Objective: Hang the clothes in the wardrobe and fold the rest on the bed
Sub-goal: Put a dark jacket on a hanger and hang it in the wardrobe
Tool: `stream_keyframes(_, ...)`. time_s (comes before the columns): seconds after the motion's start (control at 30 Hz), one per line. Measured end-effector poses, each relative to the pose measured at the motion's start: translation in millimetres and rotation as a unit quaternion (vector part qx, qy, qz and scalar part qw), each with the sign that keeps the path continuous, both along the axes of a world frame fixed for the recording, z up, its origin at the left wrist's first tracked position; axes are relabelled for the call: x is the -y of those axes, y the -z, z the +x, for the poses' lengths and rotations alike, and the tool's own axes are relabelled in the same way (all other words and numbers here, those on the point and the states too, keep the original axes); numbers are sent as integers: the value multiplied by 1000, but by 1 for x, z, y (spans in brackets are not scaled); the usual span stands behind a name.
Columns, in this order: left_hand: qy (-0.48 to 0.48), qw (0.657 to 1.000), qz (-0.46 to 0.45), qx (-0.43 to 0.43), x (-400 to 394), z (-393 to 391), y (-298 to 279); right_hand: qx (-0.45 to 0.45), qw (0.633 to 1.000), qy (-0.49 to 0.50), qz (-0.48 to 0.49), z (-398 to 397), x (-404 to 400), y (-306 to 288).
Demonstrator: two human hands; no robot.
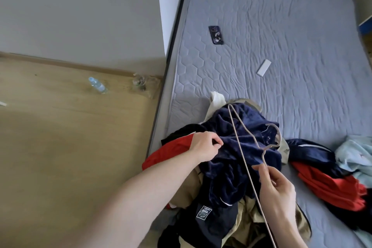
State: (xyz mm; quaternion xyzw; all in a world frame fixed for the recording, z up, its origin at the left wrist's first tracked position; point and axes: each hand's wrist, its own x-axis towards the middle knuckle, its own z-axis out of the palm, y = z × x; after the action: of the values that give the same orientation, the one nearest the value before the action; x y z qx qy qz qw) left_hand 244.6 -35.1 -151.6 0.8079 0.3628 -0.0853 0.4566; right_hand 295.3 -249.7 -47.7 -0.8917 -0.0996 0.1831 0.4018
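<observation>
A dark navy velvety garment lies on top of a clothes pile at the near edge of the grey bed. My left hand pinches a fold of the navy garment at its left side. A thin beige wire hanger is held in my right hand, gripped near the neck, and it hovers over the navy garment with its hook pointing right. Under the pile lie tan, black and red clothes.
More clothes, red, navy and light blue, lie to the right on the bed. A dark phone and a small white flat object rest farther up the mattress. On the wooden floor at left stand a plastic bottle and a clear container.
</observation>
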Motion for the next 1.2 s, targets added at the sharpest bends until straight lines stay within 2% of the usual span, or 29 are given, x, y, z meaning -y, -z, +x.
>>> stream_keyframes(0.07,-45,995,-70,60,-4,-30,-41,-4,1000,10,13,-15,-3,-18)
stream_keyframes(0.17,-53,980,-144,128,-13,-92,-114,-15,999,-17,22,-40,-15,-54)
stream_keyframes(0.27,-66,966,-187,163,-25,-166,-189,-29,992,-121,-7,-80,-36,-88)
stream_keyframes(0.4,-125,939,-242,212,-36,-256,-273,-103,948,-298,44,-152,-78,-130)
stream_keyframes(0.53,-136,919,-260,264,-52,-334,-340,-39,926,-368,81,-225,-130,-169)
stream_keyframes(0.63,-134,930,-199,279,-76,-386,-374,-25,921,-362,139,-262,-168,-196)
stream_keyframes(0.7,-158,932,-165,283,-99,-430,-393,-50,916,-354,180,-290,-196,-220)
stream_keyframes(0.8,-162,944,-157,239,-131,-497,-409,-95,895,-352,258,-328,-235,-257)
stream_keyframes(0.9,-81,976,-150,133,-152,-560,-417,-117,861,-375,324,-359,-268,-287)
stream_keyframes(0.97,-68,985,-133,81,-161,-600,-422,-116,847,-394,336,-376,-286,-301)
stream_keyframes(1.07,-165,986,-3,6,-177,-652,-419,-123,830,-423,342,-399,-307,-315)
stream_keyframes(1.13,-232,967,86,-56,-185,-683,-418,-129,813,-453,342,-415,-318,-318)
stream_keyframes(1.2,-301,943,107,-97,-187,-711,-410,-133,791,-494,336,-431,-324,-322)
